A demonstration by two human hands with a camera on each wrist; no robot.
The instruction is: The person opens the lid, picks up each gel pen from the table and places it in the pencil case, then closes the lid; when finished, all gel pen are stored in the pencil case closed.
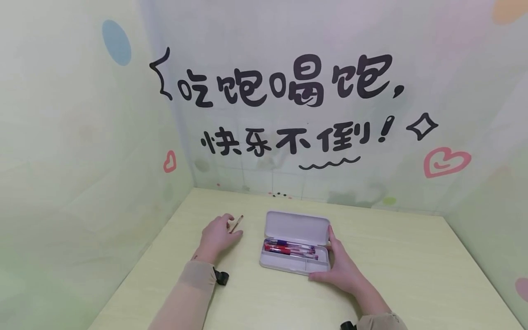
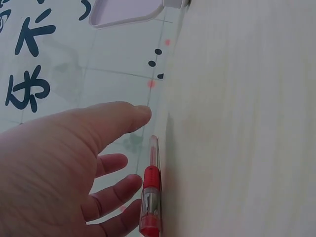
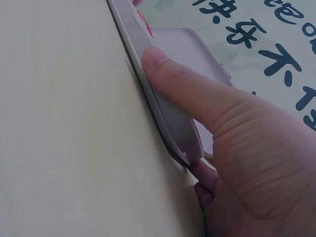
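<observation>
A pale lilac pencil case (image 1: 297, 227) stands on the table with its lid raised. Inside its tray lie several pens (image 1: 288, 249), with red and blue parts showing. My right hand (image 1: 344, 271) grips the case at its right end; in the right wrist view the thumb presses the front wall and other fingers reach round the end. My left hand (image 1: 217, 236) is left of the case, beside a single red pen (image 2: 150, 192) on the table. In the left wrist view its thumb and fingers are spread apart around the pen, without pinching it.
The light wooden table (image 1: 264, 298) meets a printed back wall (image 1: 247, 181) with black lettering and pictures. A similar side panel (image 1: 82, 183) rises along the left edge, another on the right. Each wrist wears a black strap device (image 1: 222, 277).
</observation>
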